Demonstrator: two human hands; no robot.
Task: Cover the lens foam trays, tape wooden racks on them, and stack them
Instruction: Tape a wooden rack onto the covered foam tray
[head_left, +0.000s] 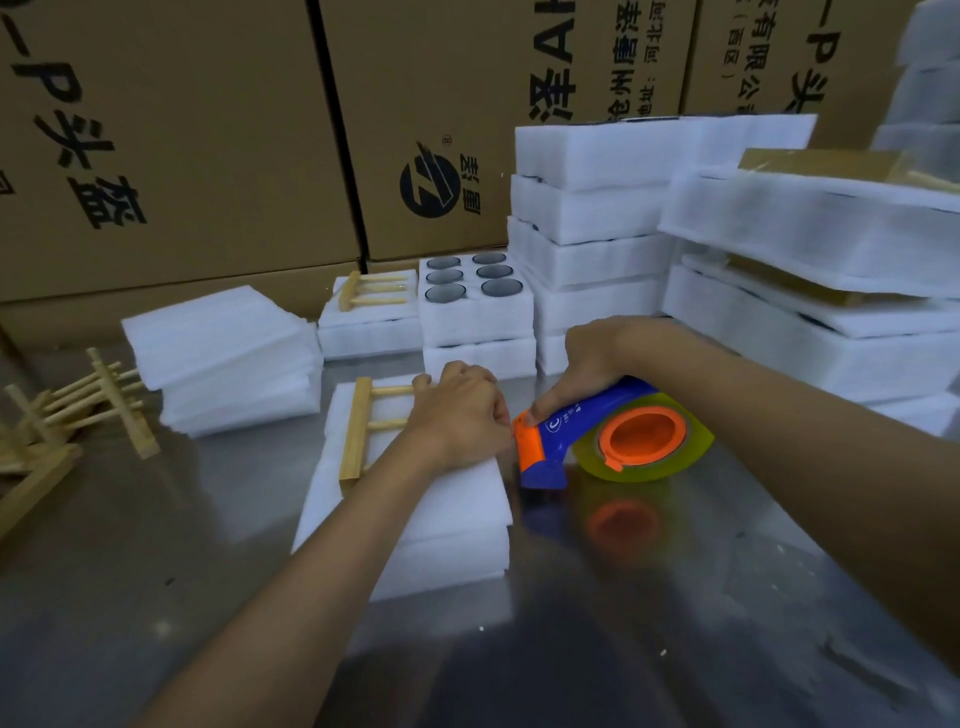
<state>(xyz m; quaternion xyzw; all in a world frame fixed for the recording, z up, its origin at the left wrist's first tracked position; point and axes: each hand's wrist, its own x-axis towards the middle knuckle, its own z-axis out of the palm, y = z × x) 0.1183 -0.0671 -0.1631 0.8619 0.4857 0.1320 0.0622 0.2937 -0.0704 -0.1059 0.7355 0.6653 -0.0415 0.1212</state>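
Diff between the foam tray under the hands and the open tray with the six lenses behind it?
Cover: the near tray is closed under a white foam sheet; the open tray shows six dark lenses.
Rack: a wooden rack lies on the near tray; the open tray has none.
Handling: the left hand rests on the near tray, the right hand brings the tape dispenser to its edge; the open tray is untouched.
Both are white foam.

Packing warehouse, printed shipping cartons (182, 156) stacked behind steel bench (675, 597), foam trays (587, 208) piled
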